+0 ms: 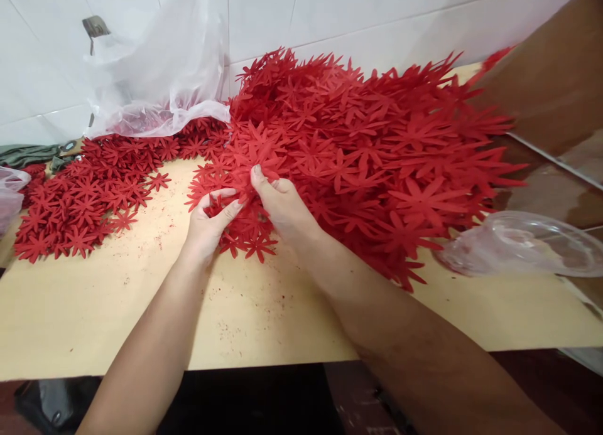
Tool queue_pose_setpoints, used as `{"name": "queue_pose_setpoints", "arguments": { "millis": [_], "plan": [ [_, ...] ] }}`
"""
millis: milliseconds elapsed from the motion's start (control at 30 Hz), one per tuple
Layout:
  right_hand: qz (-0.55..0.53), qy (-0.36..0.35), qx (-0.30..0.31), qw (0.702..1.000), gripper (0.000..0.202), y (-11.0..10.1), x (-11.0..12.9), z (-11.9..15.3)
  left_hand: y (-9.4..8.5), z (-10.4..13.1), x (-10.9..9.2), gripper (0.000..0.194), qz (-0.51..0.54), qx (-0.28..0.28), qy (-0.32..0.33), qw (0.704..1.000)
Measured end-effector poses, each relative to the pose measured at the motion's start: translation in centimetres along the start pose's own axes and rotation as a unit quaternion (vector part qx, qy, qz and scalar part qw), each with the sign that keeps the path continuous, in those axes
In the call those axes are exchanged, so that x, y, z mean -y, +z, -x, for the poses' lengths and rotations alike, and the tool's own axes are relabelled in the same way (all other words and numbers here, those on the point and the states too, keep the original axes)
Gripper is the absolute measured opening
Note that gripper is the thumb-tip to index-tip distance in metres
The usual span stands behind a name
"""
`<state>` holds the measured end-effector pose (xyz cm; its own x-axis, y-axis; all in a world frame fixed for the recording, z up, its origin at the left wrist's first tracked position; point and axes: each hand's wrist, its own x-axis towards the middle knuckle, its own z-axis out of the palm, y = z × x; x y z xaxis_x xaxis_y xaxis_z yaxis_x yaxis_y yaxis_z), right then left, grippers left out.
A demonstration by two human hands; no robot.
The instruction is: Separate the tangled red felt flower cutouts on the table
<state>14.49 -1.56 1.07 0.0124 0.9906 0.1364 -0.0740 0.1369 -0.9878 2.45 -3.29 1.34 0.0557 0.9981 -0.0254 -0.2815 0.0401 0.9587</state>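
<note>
My left hand (211,221) and my right hand (281,203) meet at the front left edge of a big heap of red flower-shaped cutouts (339,146). Between them is a red flower cutout (247,179) with narrow petals; its lower part blends into the flowers behind. My right thumb presses on it from the right, the other fingers curled beneath. Thumb and fingers of my left hand pinch at its left side. Small loose red flowers (260,247) lie on the table just below my hands.
A second pile of smaller red flowers (89,196) spreads at the left. Behind it a white plastic bag (160,77) hangs against the tiled wall. A clear plastic container (527,243) lies at the right, beside a brown board (551,77). Red crumbs dot the pale tabletop (117,316).
</note>
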Motion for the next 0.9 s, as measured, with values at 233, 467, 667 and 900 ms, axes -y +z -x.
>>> {"name": "queue_pose_setpoints", "arguments": {
  "millis": [233, 467, 667, 900],
  "plan": [
    [-0.018, -0.016, 0.011, 1.0, 0.047, 0.9, -0.24, 0.3, 0.07, -0.35, 0.69, 0.029, 0.004, -0.05, 0.021, 0.999],
    [-0.019, 0.042, -0.067, 0.997, 0.016, 0.63, 0.29, 0.0, -0.3, -0.78, 0.84, 0.015, -0.038, -0.08, 0.065, 0.994],
    [0.001, -0.03, -0.034, 0.999, 0.008, 0.04, 0.41, 0.02, -0.16, -0.45, 0.49, 0.028, 0.0, -0.048, 0.049, 0.998],
    [0.041, -0.024, 0.063, 0.997, 0.038, 0.31, 0.35, 0.66, -0.17, -0.11, -0.02, 0.029, 0.047, -0.022, 0.016, 0.999]
  ]
}}
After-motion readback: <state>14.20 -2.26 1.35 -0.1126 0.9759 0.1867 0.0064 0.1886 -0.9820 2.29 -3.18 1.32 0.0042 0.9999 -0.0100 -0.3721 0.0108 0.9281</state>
